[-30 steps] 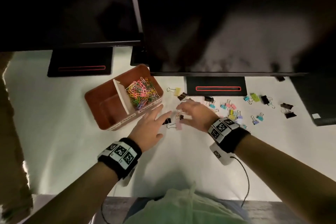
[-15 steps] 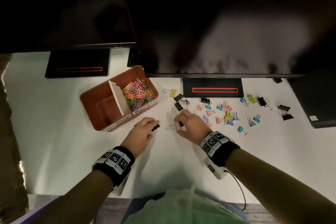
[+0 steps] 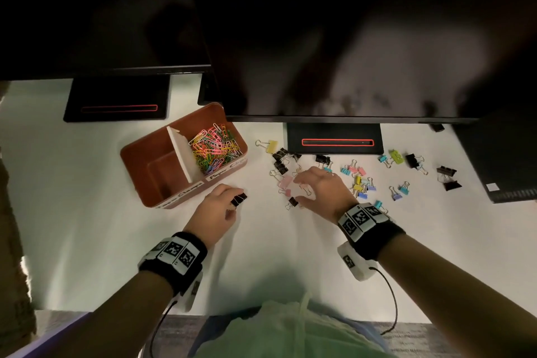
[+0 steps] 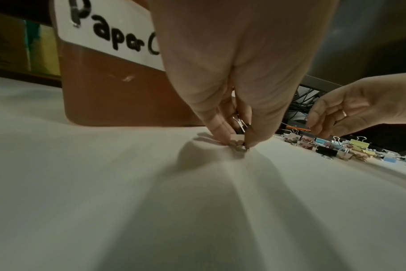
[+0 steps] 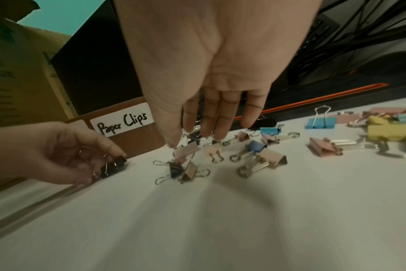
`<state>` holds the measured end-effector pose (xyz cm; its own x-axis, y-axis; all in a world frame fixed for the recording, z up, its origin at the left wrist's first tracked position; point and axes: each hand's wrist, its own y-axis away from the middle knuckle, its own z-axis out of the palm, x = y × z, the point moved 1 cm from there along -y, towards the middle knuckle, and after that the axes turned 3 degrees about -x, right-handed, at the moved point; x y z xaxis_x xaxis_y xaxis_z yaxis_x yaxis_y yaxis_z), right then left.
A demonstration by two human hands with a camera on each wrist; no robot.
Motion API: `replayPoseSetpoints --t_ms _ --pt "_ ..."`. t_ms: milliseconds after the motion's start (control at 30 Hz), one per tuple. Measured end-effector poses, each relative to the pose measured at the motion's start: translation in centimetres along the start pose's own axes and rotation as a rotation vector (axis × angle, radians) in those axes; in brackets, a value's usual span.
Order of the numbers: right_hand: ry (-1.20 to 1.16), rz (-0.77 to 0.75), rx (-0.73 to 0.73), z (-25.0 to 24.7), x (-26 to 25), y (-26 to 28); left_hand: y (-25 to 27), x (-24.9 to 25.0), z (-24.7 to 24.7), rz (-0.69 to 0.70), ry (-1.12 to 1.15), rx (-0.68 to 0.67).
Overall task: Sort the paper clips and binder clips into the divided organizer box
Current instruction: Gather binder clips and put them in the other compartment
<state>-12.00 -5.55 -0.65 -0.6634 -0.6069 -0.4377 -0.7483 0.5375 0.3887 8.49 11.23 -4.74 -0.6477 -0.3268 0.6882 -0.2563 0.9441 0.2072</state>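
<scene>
The brown organizer box (image 3: 136,160) stands at the left; its right compartment holds several coloured paper clips (image 3: 215,150), and its left compartment looks empty. My left hand (image 3: 235,201) pinches a black binder clip (image 3: 240,199) low over the table, just in front of the box; the right wrist view shows the black clip (image 5: 112,166) in those fingers. My right hand (image 3: 299,186) hovers with straight, spread fingers over pink binder clips (image 3: 285,182), its thumb tip near a pink clip (image 5: 186,150). A small black clip (image 3: 293,201) lies beside the thumb.
Many binder clips (image 3: 361,183) in pink, blue, yellow and black lie scattered to the right of the box. Two dark monitors overhang the back of the white table (image 3: 87,227), their stands (image 3: 334,140) behind the clips. A label (image 5: 122,122) on the box reads "Paper Clips".
My left hand closed on the black binder clip and keeps hold of it. My right hand let go of the clip it pinched and moved back over the pink clips, fingers spread.
</scene>
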Motion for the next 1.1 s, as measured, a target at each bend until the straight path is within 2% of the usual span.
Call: replayPoseSetpoints --t_ms 200,367,467,567,633,733,800,933,1100 --pt "0.048 0.035 -0.118 1.3 -1.6 -1.0 0.1 0.2 0.1 0.0 -0.013 -0.036" --pt "0.068 -0.08 -0.16 2.2 -2.7 -1.0 0.0 0.5 0.0 -0.013 -0.039 -0.056" --pt "0.014 -0.108 0.023 1.8 -2.4 -1.1 0.1 0.3 -0.1 -0.019 -0.039 -0.064" --pt "0.064 -0.078 0.196 0.4 -2.2 -1.9 0.2 0.1 -0.1 -0.018 -0.031 -0.052" --pt "0.108 -0.044 0.149 -0.6 -2.5 -3.0 0.3 0.0 0.0 -0.017 -0.038 -0.052" --pt "0.169 0.018 -0.066 -1.0 -2.9 -4.9 0.3 0.0 0.0 -0.013 -0.044 -0.053" --pt "0.178 0.034 -0.139 -0.4 -2.9 -5.5 0.3 0.1 -0.1 -0.011 -0.052 -0.049" --pt "0.1 0.014 -0.056 0.2 -2.6 -5.7 0.3 0.2 -0.2 -0.004 -0.061 -0.04" --pt "-0.004 -0.067 -0.073 0.4 -2.2 -5.2 0.3 0.4 -0.6 -0.013 0.024 -0.02"
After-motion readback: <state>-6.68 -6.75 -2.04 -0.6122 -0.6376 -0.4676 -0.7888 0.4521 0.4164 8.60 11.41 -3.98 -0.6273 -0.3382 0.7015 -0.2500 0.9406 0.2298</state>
